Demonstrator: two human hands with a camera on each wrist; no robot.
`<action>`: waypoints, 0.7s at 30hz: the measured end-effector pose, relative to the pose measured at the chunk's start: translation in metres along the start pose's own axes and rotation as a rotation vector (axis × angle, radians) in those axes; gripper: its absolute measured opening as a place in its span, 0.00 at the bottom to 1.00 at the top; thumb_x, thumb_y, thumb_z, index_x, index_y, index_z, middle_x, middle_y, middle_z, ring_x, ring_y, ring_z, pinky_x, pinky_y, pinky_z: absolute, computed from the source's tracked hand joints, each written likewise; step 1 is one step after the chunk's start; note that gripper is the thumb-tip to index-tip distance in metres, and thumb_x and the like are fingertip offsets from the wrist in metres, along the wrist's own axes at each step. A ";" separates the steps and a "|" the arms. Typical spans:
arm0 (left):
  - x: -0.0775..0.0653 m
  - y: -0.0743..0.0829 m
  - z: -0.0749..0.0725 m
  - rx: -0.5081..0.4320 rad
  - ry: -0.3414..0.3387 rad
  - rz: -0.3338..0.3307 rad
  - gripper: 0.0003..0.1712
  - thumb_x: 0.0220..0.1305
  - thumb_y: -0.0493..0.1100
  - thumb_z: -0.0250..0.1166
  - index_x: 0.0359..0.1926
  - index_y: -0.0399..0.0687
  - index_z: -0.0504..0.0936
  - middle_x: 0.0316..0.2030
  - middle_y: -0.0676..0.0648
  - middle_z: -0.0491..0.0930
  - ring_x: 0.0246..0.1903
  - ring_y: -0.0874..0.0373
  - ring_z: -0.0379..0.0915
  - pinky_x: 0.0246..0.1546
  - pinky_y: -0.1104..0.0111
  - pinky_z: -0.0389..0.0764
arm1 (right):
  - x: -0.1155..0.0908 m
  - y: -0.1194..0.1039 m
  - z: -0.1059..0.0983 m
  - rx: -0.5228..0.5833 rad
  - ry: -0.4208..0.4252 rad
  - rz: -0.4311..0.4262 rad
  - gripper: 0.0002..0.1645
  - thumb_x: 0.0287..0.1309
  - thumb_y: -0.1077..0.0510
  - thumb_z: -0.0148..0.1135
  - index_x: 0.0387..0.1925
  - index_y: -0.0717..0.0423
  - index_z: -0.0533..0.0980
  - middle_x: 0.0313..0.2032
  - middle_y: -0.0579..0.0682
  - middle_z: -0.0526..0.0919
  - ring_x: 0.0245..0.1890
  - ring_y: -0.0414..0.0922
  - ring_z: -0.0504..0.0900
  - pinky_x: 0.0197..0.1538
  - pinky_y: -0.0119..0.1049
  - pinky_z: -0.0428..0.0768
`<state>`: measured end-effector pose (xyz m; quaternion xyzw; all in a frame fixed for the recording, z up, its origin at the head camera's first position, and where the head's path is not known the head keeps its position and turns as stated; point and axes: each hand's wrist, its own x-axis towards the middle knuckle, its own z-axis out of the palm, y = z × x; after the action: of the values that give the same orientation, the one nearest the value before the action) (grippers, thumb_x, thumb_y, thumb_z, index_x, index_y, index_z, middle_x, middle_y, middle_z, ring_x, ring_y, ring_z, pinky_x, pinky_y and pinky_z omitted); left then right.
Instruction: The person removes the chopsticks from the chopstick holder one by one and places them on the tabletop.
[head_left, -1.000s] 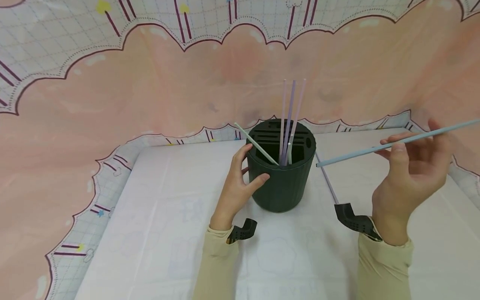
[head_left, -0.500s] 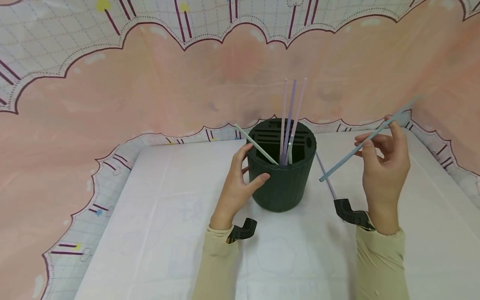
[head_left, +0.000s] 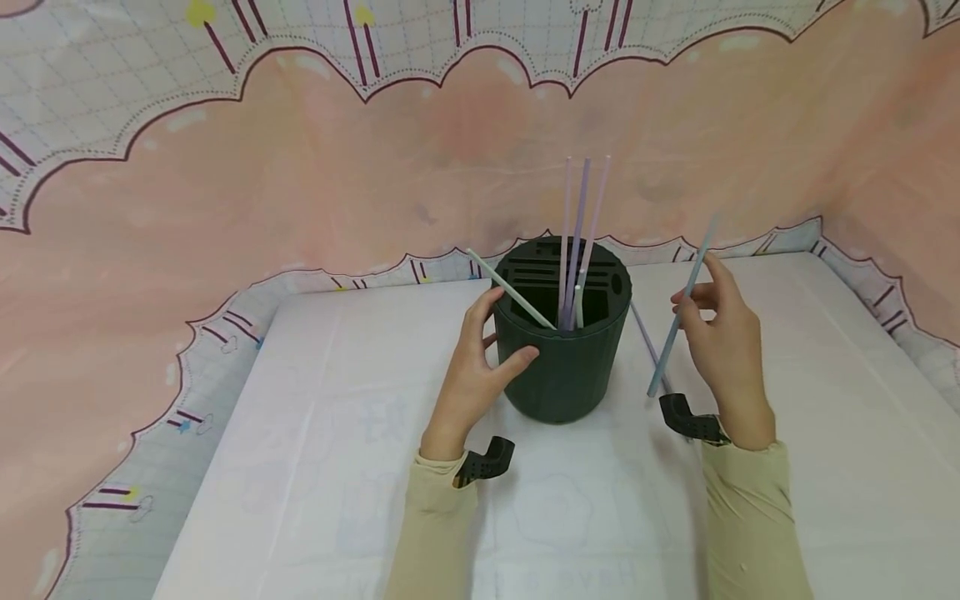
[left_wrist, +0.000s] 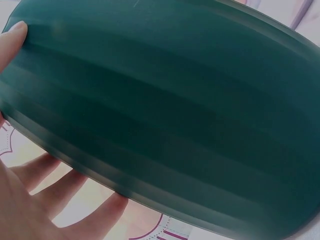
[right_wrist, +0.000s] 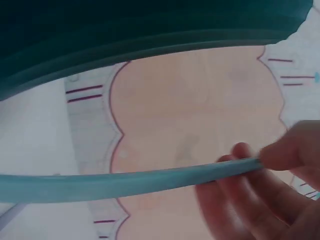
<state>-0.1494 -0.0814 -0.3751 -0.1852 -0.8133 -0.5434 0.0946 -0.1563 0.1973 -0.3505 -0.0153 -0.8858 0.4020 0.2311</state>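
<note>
My left hand (head_left: 467,379) holds a dark green brush bucket (head_left: 566,379) by its left side, thumb on the front. In the left wrist view the ribbed wall of the bucket (left_wrist: 165,115) fills most of the frame, the fingers along its edge. Two pink straws, a purple straw (head_left: 579,242) and a short pale one rise from the front opening, while a mint-green straw (head_left: 510,287) leans out leftward. To the right, my right hand (head_left: 726,346) pinches a light blue straw (head_left: 665,358) between thumb and fingers, lower end tilted down. It stands apart from the bucket.
Right of the bucket, a thin purple straw (head_left: 642,327) lies on the white tabletop (head_left: 360,400), partly hidden behind the blue one. The slotted lid part (head_left: 551,262) covers the bucket's back half. A peach patterned cloth (head_left: 337,183) hangs behind.
My right hand has moved left toward the bucket, turning the blue straw from nearly level to steeply upright. The left hand and the bucket have stayed in place.
</note>
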 end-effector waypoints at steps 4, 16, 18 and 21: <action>0.000 0.000 0.000 -0.004 -0.005 -0.003 0.43 0.51 0.58 0.63 0.64 0.75 0.49 0.64 0.64 0.48 0.61 0.65 0.49 0.55 0.60 0.66 | 0.000 0.008 0.007 -0.052 -0.116 -0.033 0.36 0.59 0.64 0.46 0.67 0.50 0.49 0.40 0.56 0.77 0.37 0.52 0.76 0.29 0.39 0.68; -0.001 0.000 -0.002 -0.007 0.002 0.016 0.43 0.52 0.58 0.63 0.65 0.74 0.49 0.64 0.63 0.48 0.62 0.65 0.49 0.55 0.62 0.65 | 0.001 0.028 0.022 -0.077 -0.314 0.021 0.40 0.55 0.67 0.51 0.67 0.53 0.48 0.41 0.61 0.75 0.38 0.54 0.74 0.36 0.46 0.70; -0.001 0.000 -0.002 -0.004 0.011 0.016 0.43 0.51 0.58 0.63 0.65 0.74 0.49 0.64 0.63 0.48 0.62 0.65 0.49 0.55 0.62 0.65 | 0.002 0.032 0.026 -0.080 -0.340 0.041 0.38 0.56 0.66 0.52 0.67 0.54 0.50 0.42 0.61 0.75 0.39 0.54 0.73 0.35 0.44 0.72; -0.003 -0.001 -0.001 -0.004 0.009 0.012 0.43 0.51 0.58 0.63 0.65 0.74 0.49 0.64 0.63 0.48 0.62 0.65 0.49 0.55 0.62 0.65 | 0.001 0.041 0.032 -0.083 -0.400 0.084 0.37 0.57 0.64 0.53 0.66 0.56 0.52 0.44 0.61 0.73 0.37 0.52 0.75 0.32 0.41 0.74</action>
<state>-0.1476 -0.0836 -0.3768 -0.1875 -0.8106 -0.5455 0.1012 -0.1768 0.2026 -0.3983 0.0185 -0.9284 0.3696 0.0329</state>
